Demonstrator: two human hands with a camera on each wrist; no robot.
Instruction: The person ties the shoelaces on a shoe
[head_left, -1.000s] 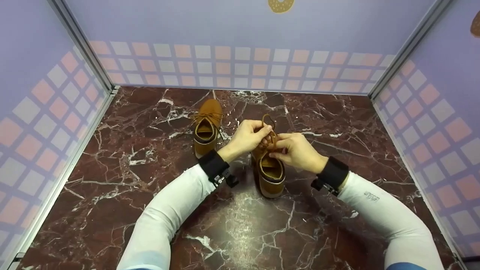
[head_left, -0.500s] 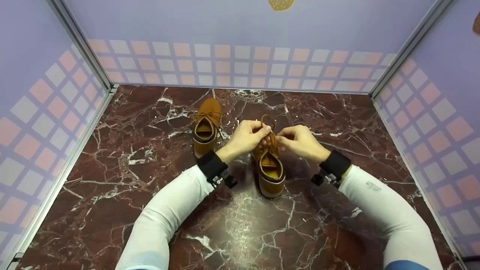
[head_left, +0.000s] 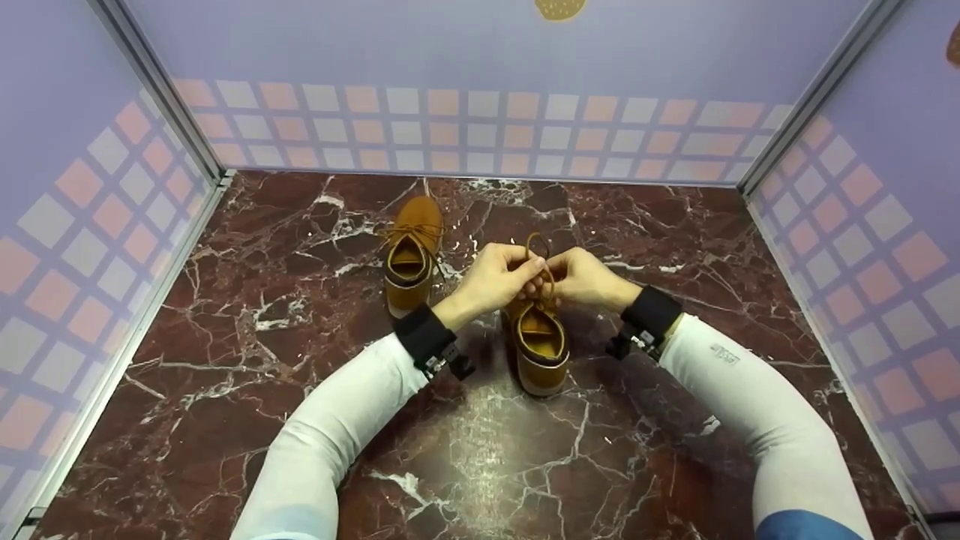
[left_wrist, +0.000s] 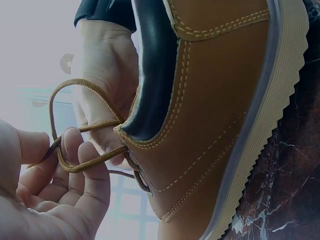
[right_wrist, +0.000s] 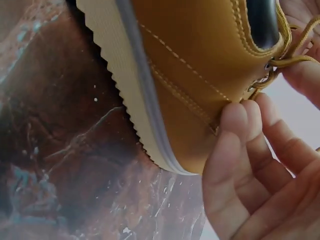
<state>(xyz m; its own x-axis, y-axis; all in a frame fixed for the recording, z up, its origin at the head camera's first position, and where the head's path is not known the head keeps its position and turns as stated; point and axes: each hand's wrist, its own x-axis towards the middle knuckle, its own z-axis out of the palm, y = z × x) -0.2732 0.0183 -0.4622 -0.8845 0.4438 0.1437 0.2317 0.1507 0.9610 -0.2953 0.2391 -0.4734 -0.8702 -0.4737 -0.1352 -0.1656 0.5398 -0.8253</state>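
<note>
A tan lace-up shoe (head_left: 543, 375) stands on the floor between both hands, its heel toward me. My left hand (head_left: 491, 277) pinches its brown shoelace (left_wrist: 82, 81) between thumb and fingers; in the left wrist view the lace makes a loop that crosses those fingertips. My right hand (head_left: 589, 279) is on the other side of the lacing, close to the left. In the right wrist view its thumb and fingertips (right_wrist: 234, 117) come together on the lace beside the eyelets, and the pinched bit is hidden. The toe is mostly covered by the hands.
A matching tan shoe (head_left: 421, 214), its lace tied in a bow, stands to the left and slightly farther away. Dark red marbled floor (head_left: 480, 450) lies under both. Lilac checked panels (head_left: 480, 45) enclose the back and sides.
My right hand went from the shoe's opening outward and up to the right, then came back in to the lacing next to the left hand. The left hand stayed almost in place.
</note>
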